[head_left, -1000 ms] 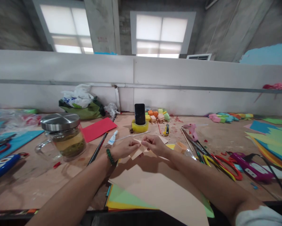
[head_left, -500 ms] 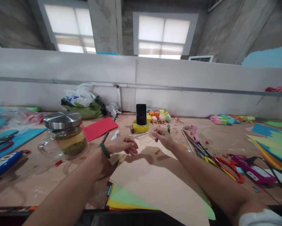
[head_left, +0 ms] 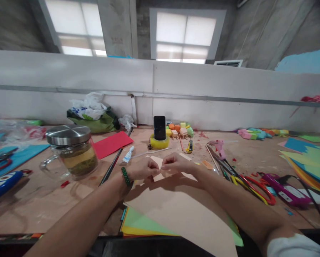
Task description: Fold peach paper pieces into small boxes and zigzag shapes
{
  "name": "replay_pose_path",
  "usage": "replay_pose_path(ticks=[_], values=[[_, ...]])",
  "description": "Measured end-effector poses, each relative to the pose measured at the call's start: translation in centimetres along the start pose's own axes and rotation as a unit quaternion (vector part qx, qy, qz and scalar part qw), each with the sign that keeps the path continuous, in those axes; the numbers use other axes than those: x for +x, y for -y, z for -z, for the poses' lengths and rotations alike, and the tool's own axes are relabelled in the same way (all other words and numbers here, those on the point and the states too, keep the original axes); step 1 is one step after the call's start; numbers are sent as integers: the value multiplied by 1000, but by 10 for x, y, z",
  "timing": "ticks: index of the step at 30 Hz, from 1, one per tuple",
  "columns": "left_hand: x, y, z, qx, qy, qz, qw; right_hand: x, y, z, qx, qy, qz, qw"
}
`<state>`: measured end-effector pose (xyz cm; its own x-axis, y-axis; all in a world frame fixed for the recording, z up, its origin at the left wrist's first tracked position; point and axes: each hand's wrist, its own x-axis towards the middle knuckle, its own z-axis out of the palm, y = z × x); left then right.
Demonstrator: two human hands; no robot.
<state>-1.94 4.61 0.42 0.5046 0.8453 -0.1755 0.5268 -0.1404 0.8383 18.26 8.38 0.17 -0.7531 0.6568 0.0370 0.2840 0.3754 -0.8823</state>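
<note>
My left hand [head_left: 146, 168], with a green bead bracelet at the wrist, is closed in a pinch just above the pale peach paper sheet [head_left: 186, 207]. Close beside it, my right hand [head_left: 177, 163] also pinches, and the fingertips of both nearly meet. Whatever lies between the fingers is too small and hidden to name. Under the peach sheet, green and yellow sheets [head_left: 146, 223] stick out at the front edge. A black phone [head_left: 159, 127] stands upright in a yellow tape roll [head_left: 159, 142] behind the hands.
Left are a glass tea jug [head_left: 78, 157], red paper [head_left: 113, 144] and a blue tool [head_left: 4, 187]. Right lie scissors [head_left: 258, 189], a pink glue gun [head_left: 219, 149], a purple device [head_left: 288, 192] and coloured sheets [head_left: 309, 160]. Folded paper blocks [head_left: 178, 129] sit behind.
My left hand has gone from loosely spread to a pinch and met my right hand. The small peach piece my right hand held is now mostly hidden. The view has shifted slightly.
</note>
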Motion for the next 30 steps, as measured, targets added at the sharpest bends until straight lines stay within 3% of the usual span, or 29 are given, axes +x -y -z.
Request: replay_pose_path(ticks=[6,9,13,15,18,20,30], values=[[-2,-3,-9,131,15,45,990,3,-11,-5,-94,48,-55,993],[-4,-4,-12,202,-38,44,978,3,-20,-11,-122,54,-71,989],[-8,-10,-16,271,-114,-4,956,5,-22,-16,-197,30,-71,977],[-13,-11,-21,315,-92,-34,944,5,-20,-16,-217,20,-75,973],[-22,-7,-31,443,-44,-77,892,7,-17,-15,-236,40,-95,966],[-30,-3,-37,485,-48,-89,868,10,-14,-15,-246,56,-111,961],[-38,-3,-49,530,-71,-61,843,23,5,-19,-343,52,-197,917]])
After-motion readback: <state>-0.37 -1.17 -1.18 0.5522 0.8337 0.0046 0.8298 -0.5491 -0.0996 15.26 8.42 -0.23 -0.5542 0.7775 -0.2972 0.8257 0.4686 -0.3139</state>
